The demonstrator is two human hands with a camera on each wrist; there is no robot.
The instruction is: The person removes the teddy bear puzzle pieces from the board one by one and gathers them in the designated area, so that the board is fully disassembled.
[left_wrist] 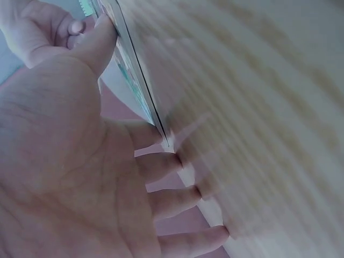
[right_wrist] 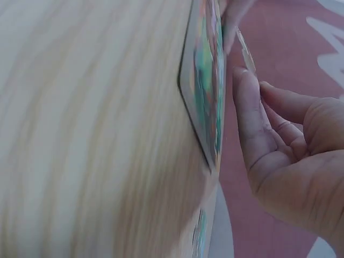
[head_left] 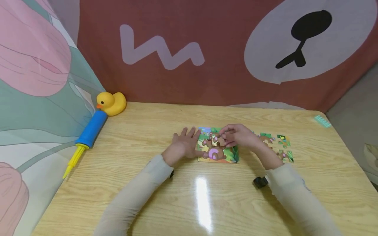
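Observation:
A jigsaw puzzle board (head_left: 230, 158) with a picture of brown bears lies flat on the wooden table. My left hand (head_left: 185, 144) is at its left side, fingers spread and fairly straight. In the left wrist view the fingertips touch the table and the thumb (left_wrist: 102, 45) rests on the board near its edge. Above the board, my right hand (head_left: 240, 136) pinches a thin puzzle piece (right_wrist: 246, 54) between thumb and fingers. From the head, that piece (head_left: 218, 141) overlaps the middle of the board, while the right wrist view shows it raised off the surface.
Several loose puzzle pieces (head_left: 284, 140) lie right of the board, partly behind the right forearm. A yellow rubber duck (head_left: 113, 103) and a blue and yellow hand pump (head_left: 91, 129) line the left edge. One teal toy brick (head_left: 322, 121) sits at the far right corner.

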